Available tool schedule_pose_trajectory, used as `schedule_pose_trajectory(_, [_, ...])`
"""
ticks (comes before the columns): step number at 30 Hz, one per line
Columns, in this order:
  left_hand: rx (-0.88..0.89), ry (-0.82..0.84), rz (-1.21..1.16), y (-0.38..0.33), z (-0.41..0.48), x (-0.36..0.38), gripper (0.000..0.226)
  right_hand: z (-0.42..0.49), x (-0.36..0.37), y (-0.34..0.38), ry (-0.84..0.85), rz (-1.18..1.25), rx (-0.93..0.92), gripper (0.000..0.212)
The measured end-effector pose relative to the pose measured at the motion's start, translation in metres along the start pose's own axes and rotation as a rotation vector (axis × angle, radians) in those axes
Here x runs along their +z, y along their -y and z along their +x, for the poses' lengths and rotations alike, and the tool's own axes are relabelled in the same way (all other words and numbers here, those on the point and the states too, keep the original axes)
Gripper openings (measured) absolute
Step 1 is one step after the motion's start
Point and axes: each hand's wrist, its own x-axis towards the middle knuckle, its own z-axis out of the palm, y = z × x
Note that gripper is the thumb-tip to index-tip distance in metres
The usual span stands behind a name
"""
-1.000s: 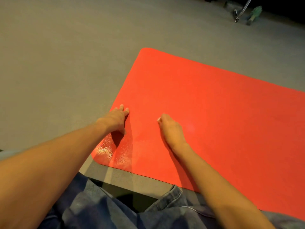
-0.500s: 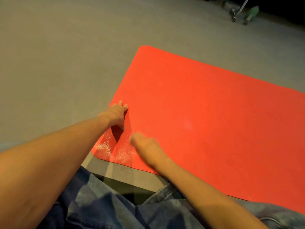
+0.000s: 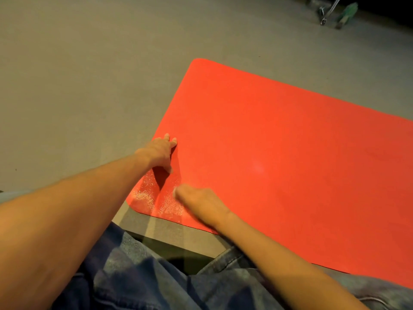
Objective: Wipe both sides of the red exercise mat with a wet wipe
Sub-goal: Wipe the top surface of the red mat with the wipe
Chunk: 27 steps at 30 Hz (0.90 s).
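The red exercise mat (image 3: pixel 279 153) lies flat on the grey floor, running off to the right. My left hand (image 3: pixel 159 151) presses down near the mat's left edge, fingers spread on the surface. My right hand (image 3: pixel 199 202) lies palm down near the mat's near-left corner, blurred, with a sliver of the white wet wipe (image 3: pixel 175 191) peeking out at its fingertips. Most of the wipe is hidden under the hand. A damp, shiny patch (image 3: pixel 156 198) glistens on the mat between the two hands and the corner.
Grey carpet floor (image 3: pixel 78 86) surrounds the mat on the left and far side. My jeans-clad legs (image 3: pixel 138 276) fill the bottom of the view. A metal leg (image 3: pixel 328 12) and a green object (image 3: pixel 345 13) stand far off at the top right.
My right hand has swept from the middle of the mat back left toward the near corner with the wipe. My left hand has stayed planted at the left edge.
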Motion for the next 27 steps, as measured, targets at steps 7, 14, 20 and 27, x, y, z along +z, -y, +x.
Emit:
schedule_pose_trajectory(7, [0.138,0.053,0.010,0.034,0.000,-0.006,0.101,-0.007,0.015,0.017,0.105,0.053,-0.249,0.007])
schedule_pose_trajectory(14, [0.257,0.110,-0.042,0.055,0.007,-0.004,0.102,0.052,0.023,0.019,-0.140,0.048,0.015,0.008])
schedule_pose_trajectory(20, [0.299,0.105,-0.074,0.063,0.012,-0.003,0.101,0.072,0.037,0.041,-0.098,0.103,0.095,0.011])
schedule_pose_trajectory(27, [0.312,0.100,-0.087,0.064,0.015,-0.002,0.101,0.026,0.006,0.013,0.169,0.028,-0.369,0.008])
